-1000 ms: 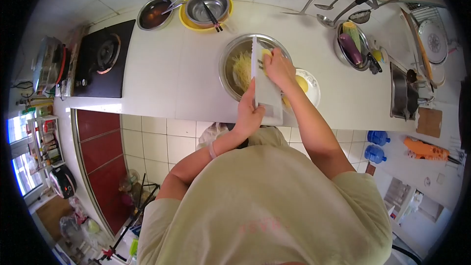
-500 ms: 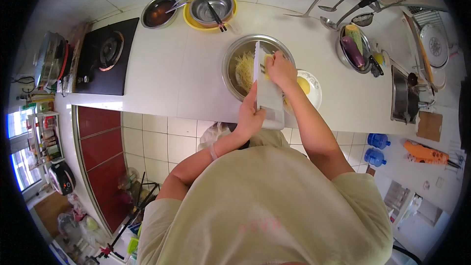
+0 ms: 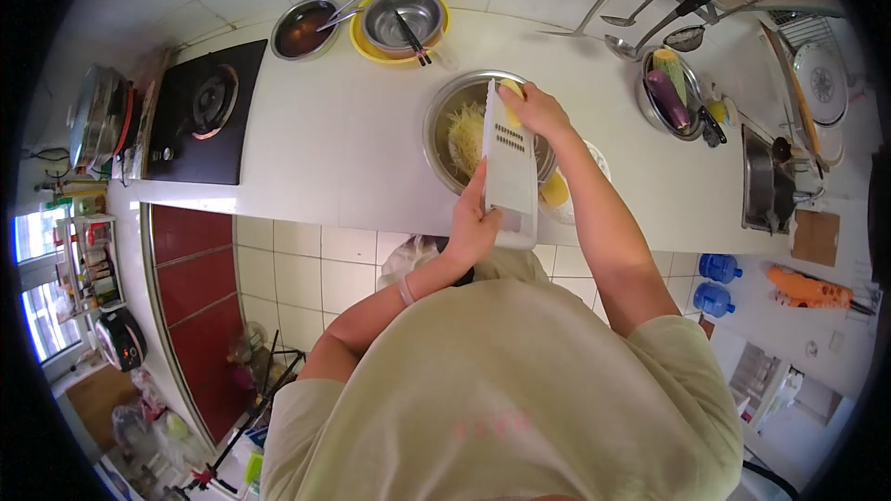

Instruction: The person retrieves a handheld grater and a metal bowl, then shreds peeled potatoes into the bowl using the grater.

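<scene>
A white grater (image 3: pixel 510 172) leans over a steel bowl (image 3: pixel 434 141), its slotted part facing right. My left hand (image 3: pixel 473 227) is closed round the grater's lower left edge. Near the grater's upper end, my right hand (image 3: pixel 538 113) presses a piece of yellow vegetable (image 3: pixel 511 100) on its face. Pale yellow shreds (image 3: pixel 466 137) lie in the bowl, left of the grater. Behind my right forearm is a white plate (image 3: pixel 601 160), partly hidden, and another yellow piece (image 3: pixel 555 190) shows beside it.
At the back stand a pan of brown liquid (image 3: pixel 303 30) and a steel bowl in a yellow basin (image 3: pixel 362 43). A bowl with an eggplant (image 3: pixel 666 97) and a knife (image 3: pixel 713 126) are on the right, near the sink (image 3: pixel 765 181). A stove (image 3: pixel 200 116) is on the left.
My right hand has moved up the grater with the yellow piece, uncovering the slots. The yellow piece near the plate shows more now. My left hand keeps its hold.
</scene>
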A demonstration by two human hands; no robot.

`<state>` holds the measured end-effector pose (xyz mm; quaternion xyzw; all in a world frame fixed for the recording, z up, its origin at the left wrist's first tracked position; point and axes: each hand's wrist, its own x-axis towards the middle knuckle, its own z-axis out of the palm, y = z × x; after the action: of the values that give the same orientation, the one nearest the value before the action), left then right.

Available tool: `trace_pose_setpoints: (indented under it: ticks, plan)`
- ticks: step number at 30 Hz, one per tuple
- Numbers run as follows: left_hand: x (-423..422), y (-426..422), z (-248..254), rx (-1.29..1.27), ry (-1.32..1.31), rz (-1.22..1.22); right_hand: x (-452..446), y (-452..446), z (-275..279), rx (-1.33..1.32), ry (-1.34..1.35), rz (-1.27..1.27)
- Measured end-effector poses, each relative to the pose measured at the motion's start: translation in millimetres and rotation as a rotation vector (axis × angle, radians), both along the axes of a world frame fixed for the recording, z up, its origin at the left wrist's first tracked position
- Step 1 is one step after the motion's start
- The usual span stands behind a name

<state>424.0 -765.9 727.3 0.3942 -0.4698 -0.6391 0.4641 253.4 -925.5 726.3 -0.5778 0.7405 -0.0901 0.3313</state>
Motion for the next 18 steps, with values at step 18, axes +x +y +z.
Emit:
trace_pose_setpoints:
  ticks: [18]
  plan:
    - [7.6, -13.3, -18.1, 0.247, 0.14, 0.09, -24.1, 45.0, -10.2, -0.014, -0.33, 0.132]
